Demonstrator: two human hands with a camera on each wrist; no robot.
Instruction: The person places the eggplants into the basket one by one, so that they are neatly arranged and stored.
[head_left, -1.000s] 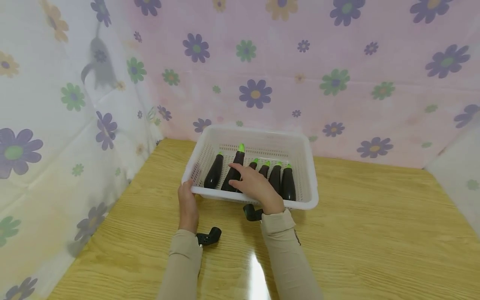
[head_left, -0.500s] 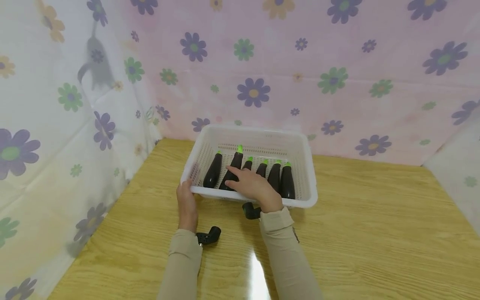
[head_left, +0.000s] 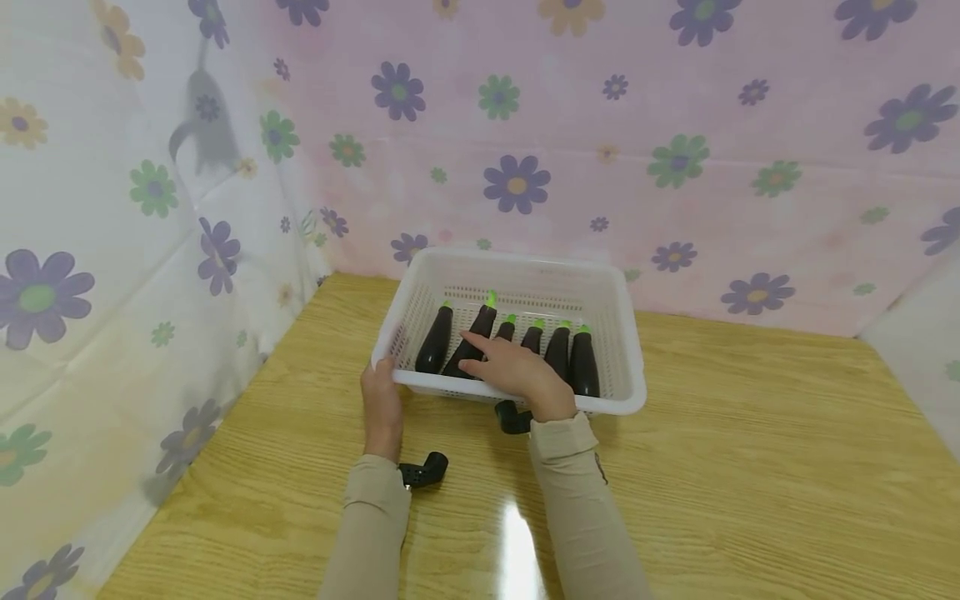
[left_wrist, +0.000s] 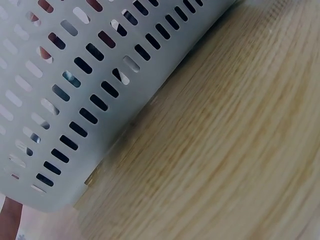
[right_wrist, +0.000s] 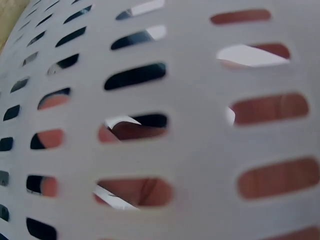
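Observation:
In the head view, a white slotted plastic basket (head_left: 636, 350) holds several dark eggplants with bright green tips, lying side by side. My left hand (head_left: 381, 408) grips its front left corner, thumb over the rim. Over the front rim reaches my right hand (head_left: 517, 367), its thumb and index finger spread across the second eggplant (head_left: 483, 320) from the left. That hand covers the lower parts of the third eggplant (head_left: 506, 331) and the fourth. The leftmost eggplant (head_left: 435, 342) and the rightmost eggplant (head_left: 583, 367) lie uncovered. Through the slots in the right wrist view, skin and dark eggplant show.
The basket stands at the back of a wood-grain table (head_left: 750, 433). A flowered cloth (head_left: 570, 125) hangs close behind it, and another flowered sheet (head_left: 97, 208) lines the left side. Black wrist cameras (head_left: 426, 471) sit below the basket's front rim.
The third eggplant has slid slightly left toward the second, under my right hand. My left hand keeps its grip on the corner. The whole head view has shifted a little.

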